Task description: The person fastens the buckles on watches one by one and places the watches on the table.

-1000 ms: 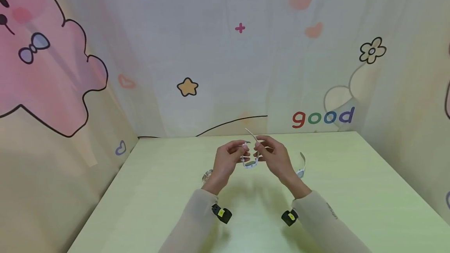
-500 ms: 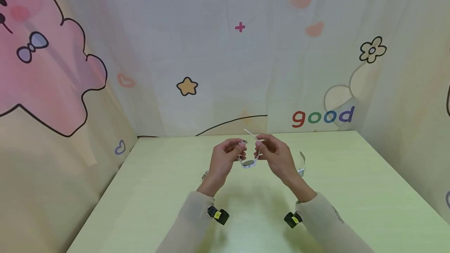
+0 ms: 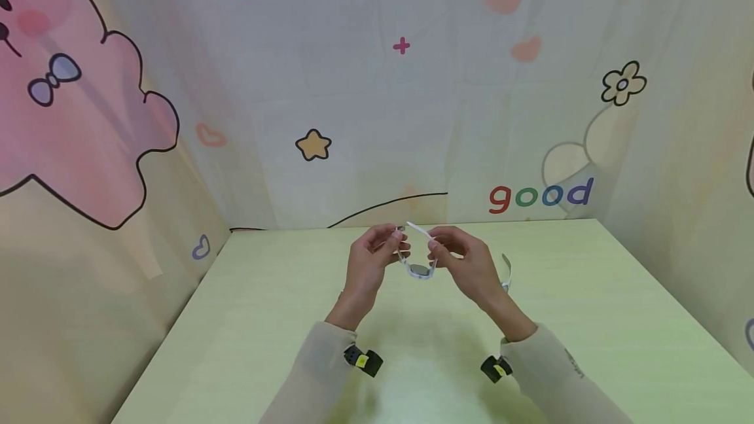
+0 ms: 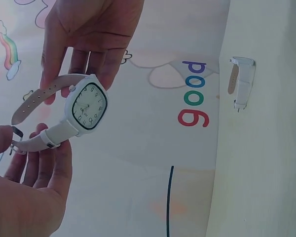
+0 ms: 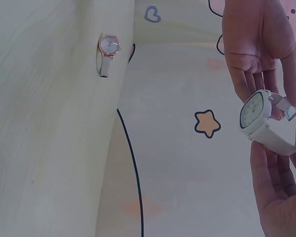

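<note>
A white wristwatch (image 3: 419, 271) with a squarish dial is held up off the table between both hands, its strap unfastened. My left hand (image 3: 366, 260) pinches the buckle end of the strap (image 4: 32, 144) between thumb and fingers. On the other side, my right hand (image 3: 468, 262) grips the strap half with the holes (image 4: 42, 98), whose tip sticks out past the fingers. The watch face (image 4: 90, 106) hangs lowest, and its numerals show in the left wrist view. In the right wrist view the metal buckle (image 5: 290, 113) is visible by the left hand's fingers.
A second white watch (image 4: 244, 81) lies on the table (image 3: 589, 306) at the right, partly behind my right wrist in the head view. A rose-gold watch (image 5: 109, 45) with a pale strap lies on the left side. A printed curtain (image 3: 365, 84) stands behind the table.
My left hand has shifted left and slightly upward, and my right wrist a little rightward. The strap ends are wider apart. The rose-gold watch is now almost hidden behind my left wrist.
</note>
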A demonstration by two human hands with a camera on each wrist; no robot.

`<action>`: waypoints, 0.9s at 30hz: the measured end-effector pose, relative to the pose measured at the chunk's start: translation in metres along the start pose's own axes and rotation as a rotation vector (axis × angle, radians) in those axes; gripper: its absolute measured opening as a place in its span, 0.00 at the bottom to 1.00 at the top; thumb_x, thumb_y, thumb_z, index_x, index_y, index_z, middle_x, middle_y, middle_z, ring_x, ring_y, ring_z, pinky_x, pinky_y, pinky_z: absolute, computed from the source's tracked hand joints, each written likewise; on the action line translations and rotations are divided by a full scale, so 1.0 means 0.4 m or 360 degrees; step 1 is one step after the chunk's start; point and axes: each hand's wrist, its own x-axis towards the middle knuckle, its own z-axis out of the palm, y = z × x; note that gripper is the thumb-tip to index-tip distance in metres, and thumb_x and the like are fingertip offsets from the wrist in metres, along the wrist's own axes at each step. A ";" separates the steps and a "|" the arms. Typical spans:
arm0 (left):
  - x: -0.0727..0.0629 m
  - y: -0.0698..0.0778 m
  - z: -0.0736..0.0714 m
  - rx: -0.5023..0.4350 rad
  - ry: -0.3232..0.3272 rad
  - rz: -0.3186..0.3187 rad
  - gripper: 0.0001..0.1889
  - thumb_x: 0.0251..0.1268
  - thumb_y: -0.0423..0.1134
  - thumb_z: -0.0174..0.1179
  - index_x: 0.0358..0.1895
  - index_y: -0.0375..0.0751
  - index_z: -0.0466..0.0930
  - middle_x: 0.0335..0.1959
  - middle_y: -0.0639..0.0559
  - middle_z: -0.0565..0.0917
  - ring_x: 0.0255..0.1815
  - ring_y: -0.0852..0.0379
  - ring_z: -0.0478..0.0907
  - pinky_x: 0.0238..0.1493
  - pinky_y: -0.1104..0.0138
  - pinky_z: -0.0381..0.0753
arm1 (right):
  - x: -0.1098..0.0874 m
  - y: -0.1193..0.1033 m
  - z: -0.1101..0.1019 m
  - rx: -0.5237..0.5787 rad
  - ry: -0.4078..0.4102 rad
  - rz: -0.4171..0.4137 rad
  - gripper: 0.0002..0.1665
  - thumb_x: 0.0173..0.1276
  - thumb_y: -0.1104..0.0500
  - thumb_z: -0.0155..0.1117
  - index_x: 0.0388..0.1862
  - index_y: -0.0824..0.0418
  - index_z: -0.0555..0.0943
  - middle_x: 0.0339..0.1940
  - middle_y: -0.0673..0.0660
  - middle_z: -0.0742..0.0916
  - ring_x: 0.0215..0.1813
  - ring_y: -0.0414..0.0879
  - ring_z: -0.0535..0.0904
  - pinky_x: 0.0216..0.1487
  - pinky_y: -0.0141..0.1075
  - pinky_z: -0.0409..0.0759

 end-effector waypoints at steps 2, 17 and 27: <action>-0.002 0.004 0.000 -0.0012 0.0019 0.0018 0.15 0.69 0.43 0.61 0.53 0.39 0.78 0.43 0.49 0.85 0.44 0.53 0.86 0.52 0.61 0.84 | -0.002 -0.003 0.000 -0.0004 -0.0006 -0.0006 0.14 0.72 0.56 0.62 0.52 0.60 0.81 0.41 0.61 0.85 0.43 0.59 0.85 0.40 0.34 0.86; -0.007 0.010 0.000 -0.0026 0.0015 0.0071 0.15 0.68 0.43 0.62 0.53 0.39 0.80 0.42 0.51 0.86 0.47 0.48 0.85 0.53 0.62 0.84 | -0.004 -0.009 0.005 -0.0054 -0.0068 -0.0003 0.14 0.71 0.57 0.64 0.52 0.58 0.81 0.43 0.61 0.87 0.43 0.52 0.85 0.41 0.32 0.86; -0.003 -0.004 -0.003 0.0087 -0.0051 0.0040 0.17 0.66 0.46 0.64 0.52 0.41 0.81 0.41 0.47 0.85 0.40 0.58 0.84 0.52 0.64 0.84 | 0.000 -0.008 0.003 -0.0073 -0.0067 -0.0038 0.16 0.71 0.56 0.64 0.54 0.61 0.81 0.44 0.60 0.86 0.43 0.54 0.85 0.41 0.32 0.86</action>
